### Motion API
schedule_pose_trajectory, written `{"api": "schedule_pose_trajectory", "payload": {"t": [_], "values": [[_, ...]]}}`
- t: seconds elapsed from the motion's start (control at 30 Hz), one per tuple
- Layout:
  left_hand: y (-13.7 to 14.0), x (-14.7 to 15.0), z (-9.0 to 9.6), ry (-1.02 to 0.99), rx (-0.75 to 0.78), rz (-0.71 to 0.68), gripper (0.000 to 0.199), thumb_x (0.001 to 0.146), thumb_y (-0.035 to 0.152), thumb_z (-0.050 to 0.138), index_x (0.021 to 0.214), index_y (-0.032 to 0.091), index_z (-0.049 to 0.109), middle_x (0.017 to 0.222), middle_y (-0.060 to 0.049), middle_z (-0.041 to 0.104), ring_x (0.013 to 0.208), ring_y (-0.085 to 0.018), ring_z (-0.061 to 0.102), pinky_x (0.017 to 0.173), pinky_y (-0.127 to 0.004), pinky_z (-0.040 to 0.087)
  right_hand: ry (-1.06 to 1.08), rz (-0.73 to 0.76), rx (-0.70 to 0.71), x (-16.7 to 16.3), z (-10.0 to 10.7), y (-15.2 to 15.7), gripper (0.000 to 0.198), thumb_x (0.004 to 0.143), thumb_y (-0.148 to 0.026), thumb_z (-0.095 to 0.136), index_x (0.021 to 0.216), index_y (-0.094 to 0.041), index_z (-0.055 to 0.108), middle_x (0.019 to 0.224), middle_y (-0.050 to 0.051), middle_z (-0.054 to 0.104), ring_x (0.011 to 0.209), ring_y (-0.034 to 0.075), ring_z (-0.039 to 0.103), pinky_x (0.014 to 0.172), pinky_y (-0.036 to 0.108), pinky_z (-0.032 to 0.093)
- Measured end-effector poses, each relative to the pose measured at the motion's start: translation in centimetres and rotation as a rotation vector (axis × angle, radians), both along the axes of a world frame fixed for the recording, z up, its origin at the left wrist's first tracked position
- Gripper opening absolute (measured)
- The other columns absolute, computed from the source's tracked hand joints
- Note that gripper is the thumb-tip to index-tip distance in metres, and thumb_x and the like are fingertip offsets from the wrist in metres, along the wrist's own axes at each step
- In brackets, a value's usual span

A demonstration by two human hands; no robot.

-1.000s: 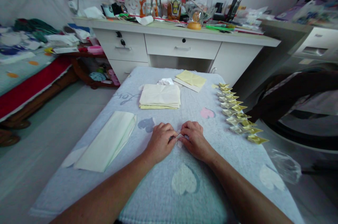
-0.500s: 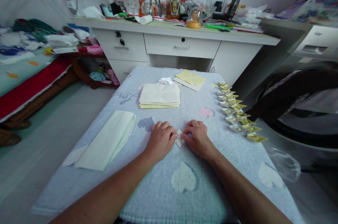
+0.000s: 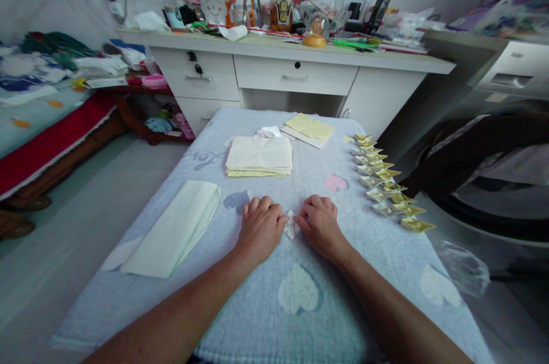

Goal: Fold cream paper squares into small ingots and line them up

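Observation:
A small piece of folded white paper (image 3: 291, 228) lies on the cloth-covered table between my hands. My left hand (image 3: 261, 227) rests at its left side, fingers curled and thumb on the paper's edge. From the right, my right hand (image 3: 321, 220) holds the other edge, with its fingers bent in as well. The fingertips partly cover the paper. Beyond my hands lies a stack of creased paper sheets (image 3: 259, 154), and a folded pale sheet (image 3: 174, 230) is to the left. Rows of small folded paper boats (image 3: 386, 181), yellow and white, stand along the right.
Two more paper sheets (image 3: 309, 128) and a crumpled white tissue (image 3: 269, 132) lie at the table's far end. A white desk (image 3: 295, 75) crowded with jars and bags stands behind. At right is a washing machine (image 3: 510, 78); a clear plastic bag (image 3: 461, 267) hangs by the table edge.
Both hands stay at the folded paper. The fingers of my left hand have shifted slightly left and flattened a little, and my right fingers have moved slightly, showing a bit more paper.

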State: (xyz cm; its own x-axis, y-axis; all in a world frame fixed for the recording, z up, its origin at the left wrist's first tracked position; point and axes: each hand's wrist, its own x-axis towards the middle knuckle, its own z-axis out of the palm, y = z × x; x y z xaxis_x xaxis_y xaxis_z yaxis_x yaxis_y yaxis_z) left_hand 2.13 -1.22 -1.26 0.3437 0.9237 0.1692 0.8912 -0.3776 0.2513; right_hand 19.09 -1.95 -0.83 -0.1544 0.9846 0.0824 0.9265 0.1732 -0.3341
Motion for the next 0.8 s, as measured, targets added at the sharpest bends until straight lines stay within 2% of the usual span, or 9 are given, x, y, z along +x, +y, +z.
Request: {"api": "schedule_pose_trajectory", "payload": {"t": [0.37,0.43,0.53,0.6,0.8], "values": [[0.3,-0.3,-0.1,-0.051,-0.019,0.002,0.013,0.089,0.031,0.055,0.083,0.021,0.061,0.094,-0.005,0.058,0.094,-0.025,0.047,0.077,-0.038,0.033,-0.035,-0.052,0.021,-0.5,0.1,-0.3,0.017,0.088,-0.033,0.059,0.078,-0.02,0.063,0.099,0.007,0.057,0.098,0.025,0.045,0.085,0.039,0.033],[0.7,-0.7,-0.2,-0.13,-0.043,-0.055,0.008,0.088,0.027,0.057,0.089,0.021,0.062,0.093,-0.004,0.058,0.093,-0.024,0.047,0.079,-0.037,0.035,-0.04,-0.05,0.025,-0.5,0.1,-0.3,0.017,0.088,-0.032,0.059,0.078,-0.02,0.063,0.099,0.007,0.057,0.098,0.025,0.045,0.085,0.039,0.032],[1.5,-1.5,-0.4,-0.272,-0.091,-0.225,0.022,0.087,0.018,0.055,0.106,0.024,0.065,0.097,-0.003,0.058,0.096,-0.021,0.048,0.085,-0.035,0.037,-0.038,-0.049,0.033,-0.5,0.0,-0.2,0.016,0.087,-0.033,0.06,0.078,-0.02,0.063,0.099,0.007,0.057,0.097,0.025,0.045,0.084,0.039,0.033],[1.9,-1.9,-0.6,-0.327,-0.102,-0.302,0.027,0.088,0.015,0.054,0.107,0.028,0.069,0.096,-0.003,0.058,0.096,-0.02,0.048,0.086,-0.034,0.037,-0.035,-0.049,0.04,-0.4,-0.1,-0.2,0.015,0.087,-0.033,0.06,0.079,-0.02,0.063,0.098,0.007,0.056,0.096,0.025,0.045,0.084,0.039,0.032],[2.4,-2.0,-0.8,-0.335,-0.117,-0.332,0.031,0.087,0.014,0.055,0.105,0.032,0.073,0.094,-0.003,0.057,0.094,-0.02,0.049,0.086,-0.034,0.038,-0.026,-0.046,0.079,-0.4,-0.3,-0.4,0.016,0.086,-0.036,0.06,0.088,-0.02,0.06,0.097,0.008,0.054,0.095,0.026,0.045,0.086,0.041,0.033]]}}
